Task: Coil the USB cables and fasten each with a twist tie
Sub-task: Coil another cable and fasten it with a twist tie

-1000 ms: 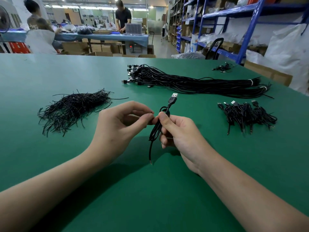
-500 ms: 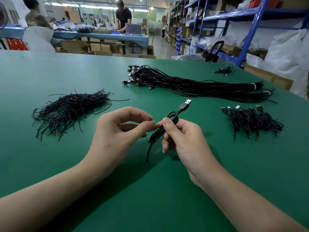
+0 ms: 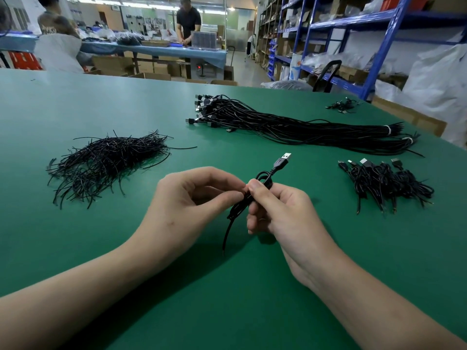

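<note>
Both grips pinch coiled USB cable (image 3: 263, 182), left hand (image 3: 192, 200) at 9 o'clock, right hand (image 3: 283, 213) opposite; slackening may unspring it.

What the left hand (image 3: 192, 198) pinches against the coiled cable (image 3: 278, 165) is too small to tell, and the right hand (image 3: 280, 210) hides the coil's middle.

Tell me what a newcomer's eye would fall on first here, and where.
Centre stage, a left hand and a right hand pinch a coiled black USB cable with a silver plug above the green table. A pile of thin black twist ties lies to the left, a long bundle of straight black USB cables stretches across the far side, and a heap of coiled black cables sits at right.
</note>
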`<action>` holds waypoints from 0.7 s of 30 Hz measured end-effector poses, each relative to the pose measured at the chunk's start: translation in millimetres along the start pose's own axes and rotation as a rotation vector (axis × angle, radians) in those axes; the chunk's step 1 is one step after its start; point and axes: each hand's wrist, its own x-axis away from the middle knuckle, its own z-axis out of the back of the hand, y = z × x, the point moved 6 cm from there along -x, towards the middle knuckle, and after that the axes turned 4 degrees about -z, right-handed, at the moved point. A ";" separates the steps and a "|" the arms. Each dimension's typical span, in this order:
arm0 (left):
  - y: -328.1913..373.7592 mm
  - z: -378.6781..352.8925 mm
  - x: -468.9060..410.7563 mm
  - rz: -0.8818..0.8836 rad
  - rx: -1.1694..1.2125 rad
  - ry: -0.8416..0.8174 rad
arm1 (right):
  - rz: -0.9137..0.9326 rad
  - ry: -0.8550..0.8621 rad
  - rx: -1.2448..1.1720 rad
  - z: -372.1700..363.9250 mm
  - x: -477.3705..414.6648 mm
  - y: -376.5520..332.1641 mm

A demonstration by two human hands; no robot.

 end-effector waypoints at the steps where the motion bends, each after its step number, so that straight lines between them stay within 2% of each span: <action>1: -1.0 0.9 -0.8 0.013 0.015 0.005 | 0.005 -0.004 0.011 -0.4 0.1 -0.4; 9: -8.4 3.3 -2.6 0.148 0.130 0.053 | -0.004 -0.039 0.069 -4.3 0.2 -0.5; 21: -14.1 11.0 -1.1 0.259 0.032 0.103 | 0.000 -0.087 0.089 -8.0 1.8 -1.9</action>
